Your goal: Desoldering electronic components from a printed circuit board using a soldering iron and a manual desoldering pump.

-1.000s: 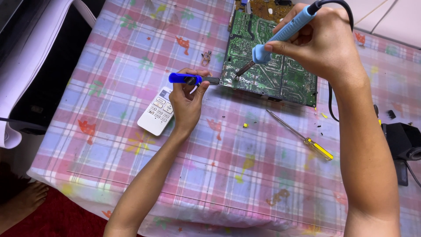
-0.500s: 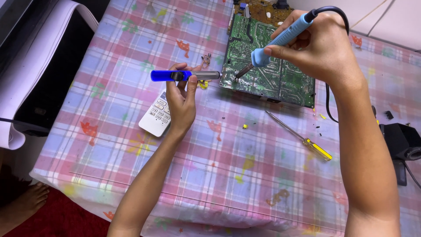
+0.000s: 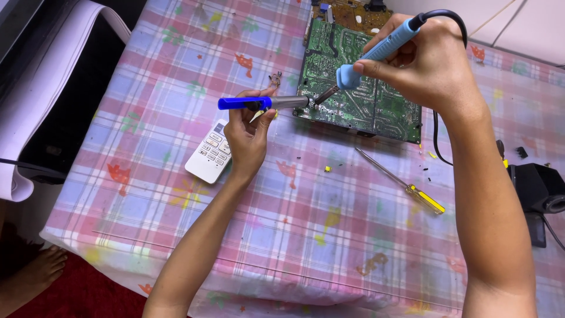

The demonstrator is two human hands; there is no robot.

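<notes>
My left hand (image 3: 247,138) is closed round the blue-handled desoldering pump (image 3: 262,103), held level so its nozzle meets the joint just past my fingertips; a white remote (image 3: 209,159) sits right beside that wrist; further out my right hand (image 3: 426,65) pinches the blue soldering iron (image 3: 376,53) like a pen, tip angled down onto the near-left edge of the green circuit board (image 3: 365,100), which lies flat, solder side up; a yellow screwdriver (image 3: 406,185) rests nearby.
</notes>
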